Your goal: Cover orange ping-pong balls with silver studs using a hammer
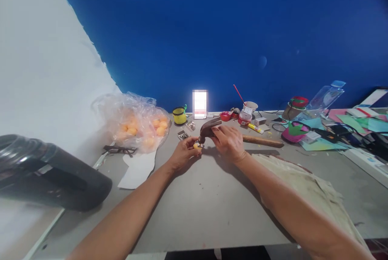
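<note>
Between the fingertips and thumb of my left hand is a small yellow-orange ball with shiny silver studs on its surface. My right hand is closed round a hammer close to its dark metal head. The wooden handle sticks out to the right past my fist. The hammer's face is against or just over the studded top of the ball; I cannot tell which. Just behind my left hand lies a small open box of metal pieces, with a clear container of shiny bits beyond it.
Clear plastic bags of orange balls, eyeglasses and white paper lie left, near a big dark bottle. A yellow cup and a lit screen stand behind. Cloth, tubs and coloured paper fill the right.
</note>
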`<state>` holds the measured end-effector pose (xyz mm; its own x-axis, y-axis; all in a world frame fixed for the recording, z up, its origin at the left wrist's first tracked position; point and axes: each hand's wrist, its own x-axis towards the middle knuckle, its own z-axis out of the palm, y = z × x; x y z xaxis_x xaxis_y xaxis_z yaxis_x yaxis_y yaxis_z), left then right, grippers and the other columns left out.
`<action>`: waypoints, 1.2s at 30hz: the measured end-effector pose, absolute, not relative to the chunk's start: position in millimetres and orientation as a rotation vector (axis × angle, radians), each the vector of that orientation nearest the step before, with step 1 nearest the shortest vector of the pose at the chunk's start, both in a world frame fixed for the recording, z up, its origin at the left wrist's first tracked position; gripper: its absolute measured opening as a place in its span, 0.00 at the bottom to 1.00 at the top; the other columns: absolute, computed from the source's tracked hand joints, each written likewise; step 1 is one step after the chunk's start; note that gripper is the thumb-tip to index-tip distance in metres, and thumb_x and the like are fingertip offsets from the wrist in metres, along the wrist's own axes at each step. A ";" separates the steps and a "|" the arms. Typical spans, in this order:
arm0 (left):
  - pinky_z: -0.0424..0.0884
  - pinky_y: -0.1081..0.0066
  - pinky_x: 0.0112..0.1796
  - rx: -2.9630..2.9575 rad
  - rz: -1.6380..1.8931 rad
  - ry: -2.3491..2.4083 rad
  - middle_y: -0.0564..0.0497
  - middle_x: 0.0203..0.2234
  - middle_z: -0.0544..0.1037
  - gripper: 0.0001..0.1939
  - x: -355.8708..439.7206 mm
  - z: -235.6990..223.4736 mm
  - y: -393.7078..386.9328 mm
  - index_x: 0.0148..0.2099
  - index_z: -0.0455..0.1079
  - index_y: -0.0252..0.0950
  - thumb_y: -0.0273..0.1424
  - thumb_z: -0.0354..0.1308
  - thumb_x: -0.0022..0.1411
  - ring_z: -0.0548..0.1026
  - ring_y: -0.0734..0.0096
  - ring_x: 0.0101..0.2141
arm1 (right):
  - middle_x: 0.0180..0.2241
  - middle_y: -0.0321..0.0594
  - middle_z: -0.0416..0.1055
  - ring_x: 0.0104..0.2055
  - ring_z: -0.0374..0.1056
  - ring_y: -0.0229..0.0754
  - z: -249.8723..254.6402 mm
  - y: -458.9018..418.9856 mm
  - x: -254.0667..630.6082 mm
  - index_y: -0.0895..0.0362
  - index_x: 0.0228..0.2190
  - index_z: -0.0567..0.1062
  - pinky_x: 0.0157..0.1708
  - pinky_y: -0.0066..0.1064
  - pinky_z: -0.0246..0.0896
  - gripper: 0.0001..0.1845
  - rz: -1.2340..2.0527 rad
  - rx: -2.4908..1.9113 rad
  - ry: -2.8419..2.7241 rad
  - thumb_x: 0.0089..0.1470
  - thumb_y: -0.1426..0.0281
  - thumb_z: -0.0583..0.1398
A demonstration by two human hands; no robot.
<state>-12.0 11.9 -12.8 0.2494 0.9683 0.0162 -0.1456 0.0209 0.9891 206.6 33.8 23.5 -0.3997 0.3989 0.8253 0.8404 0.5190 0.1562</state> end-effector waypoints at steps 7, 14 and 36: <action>0.68 0.70 0.35 1.067 1.067 0.812 0.49 0.36 0.76 0.28 -16.4 -10.4 12.4 0.54 0.77 0.35 0.31 0.77 0.50 0.74 0.74 0.31 | 0.31 0.45 0.76 0.34 0.68 0.46 21.9 34.2 208.0 0.59 0.46 0.80 0.37 0.36 0.53 0.16 -0.685 -1.114 -1.922 0.68 0.62 0.58; 0.70 0.67 0.36 1.055 1.030 0.730 0.39 0.46 0.79 0.30 -18.1 -5.3 10.2 0.57 0.75 0.33 0.35 0.76 0.54 0.76 0.69 0.35 | 0.32 0.46 0.76 0.35 0.68 0.46 23.3 29.2 203.3 0.57 0.45 0.81 0.38 0.36 0.54 0.16 -0.618 -1.140 -1.970 0.69 0.61 0.57; 0.73 0.65 0.35 1.058 0.994 0.756 0.42 0.44 0.79 0.31 -17.6 -5.9 10.9 0.57 0.73 0.33 0.35 0.77 0.53 0.78 0.69 0.33 | 0.32 0.45 0.76 0.34 0.67 0.44 21.3 34.1 207.1 0.58 0.44 0.80 0.37 0.36 0.52 0.15 -0.708 -1.113 -1.900 0.68 0.61 0.58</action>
<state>-17.6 10.9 -5.9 0.3793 0.9243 -0.0426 -0.2874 0.1615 0.9441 207.1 34.1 21.3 -0.2878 0.4373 0.8520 0.8881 0.4548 0.0665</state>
